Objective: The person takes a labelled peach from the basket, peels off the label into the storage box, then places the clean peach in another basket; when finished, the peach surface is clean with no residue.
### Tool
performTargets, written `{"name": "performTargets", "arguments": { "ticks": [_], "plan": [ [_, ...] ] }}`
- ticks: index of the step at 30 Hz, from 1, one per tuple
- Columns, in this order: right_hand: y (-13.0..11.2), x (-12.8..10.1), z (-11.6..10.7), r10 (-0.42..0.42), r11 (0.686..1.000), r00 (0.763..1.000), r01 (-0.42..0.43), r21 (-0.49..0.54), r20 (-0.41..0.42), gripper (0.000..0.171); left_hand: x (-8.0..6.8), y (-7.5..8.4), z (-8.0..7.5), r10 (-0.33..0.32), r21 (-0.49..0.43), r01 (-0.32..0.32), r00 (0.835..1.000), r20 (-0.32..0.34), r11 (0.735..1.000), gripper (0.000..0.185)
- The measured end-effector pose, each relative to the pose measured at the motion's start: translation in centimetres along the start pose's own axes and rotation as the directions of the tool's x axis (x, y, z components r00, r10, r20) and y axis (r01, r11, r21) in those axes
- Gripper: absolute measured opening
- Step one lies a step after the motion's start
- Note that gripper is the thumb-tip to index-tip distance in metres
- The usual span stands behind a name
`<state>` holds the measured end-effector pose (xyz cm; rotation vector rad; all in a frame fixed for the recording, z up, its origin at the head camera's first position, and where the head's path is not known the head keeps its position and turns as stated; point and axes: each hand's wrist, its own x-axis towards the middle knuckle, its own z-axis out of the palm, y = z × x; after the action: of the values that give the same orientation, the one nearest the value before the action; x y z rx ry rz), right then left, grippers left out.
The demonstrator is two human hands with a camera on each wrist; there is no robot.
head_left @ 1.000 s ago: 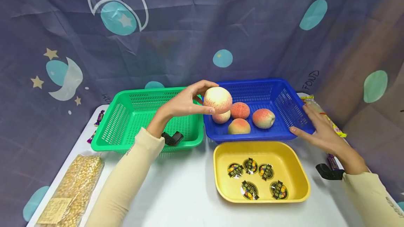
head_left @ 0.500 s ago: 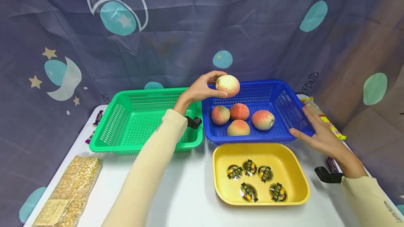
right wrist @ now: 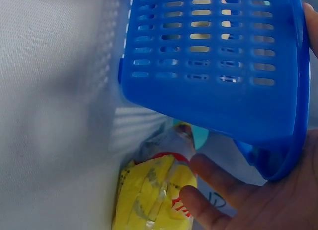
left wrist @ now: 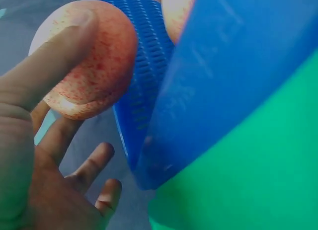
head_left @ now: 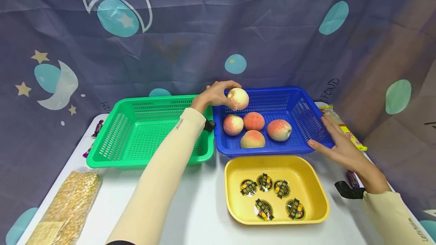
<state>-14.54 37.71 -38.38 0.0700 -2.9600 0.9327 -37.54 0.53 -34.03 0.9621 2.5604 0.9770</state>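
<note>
In the head view my left hand pinches a pale, red-speckled peach above the back left part of the blue basket. Up close in the left wrist view, the thumb lies across that peach, and two fingers stick out free of it. Several other peaches, among them a redder peach and a peach with a pale end, lie inside the blue basket. My right hand rests against the basket's right rim, its fingers fairly straight along the outside.
A green basket stands left of the blue one. In front is a yellow tray with several round stickers. A bag of corn kernels lies at left; a yellow packet is beyond my right hand. A patterned cloth hangs behind.
My left hand has lifted the peach up and back, then lowered it slightly, uncovering the peach beneath. The right hand has stayed at the basket's rim.
</note>
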Motion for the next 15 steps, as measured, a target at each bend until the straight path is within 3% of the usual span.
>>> {"name": "performTargets", "arguments": {
  "ticks": [5,10,15],
  "plan": [
    [-0.1,-0.1,0.0,0.002,1.000,1.000,-0.002,0.001,0.000,0.099,0.4,-0.1,-0.1,-0.028,0.101,0.022,0.998,0.062,0.995,0.072],
    [-0.2,-0.3,0.0,-0.003,1.000,1.000,0.003,0.013,-0.010,0.099,0.7,-0.1,-0.1,-0.052,0.140,0.040,0.995,0.083,0.989,0.070],
    [-0.2,-0.2,-0.2,-0.004,1.000,1.000,0.004,0.014,-0.017,0.098,1.2,0.2,-0.1,-0.024,0.134,0.015,0.997,0.069,0.991,0.044]
  ]
}}
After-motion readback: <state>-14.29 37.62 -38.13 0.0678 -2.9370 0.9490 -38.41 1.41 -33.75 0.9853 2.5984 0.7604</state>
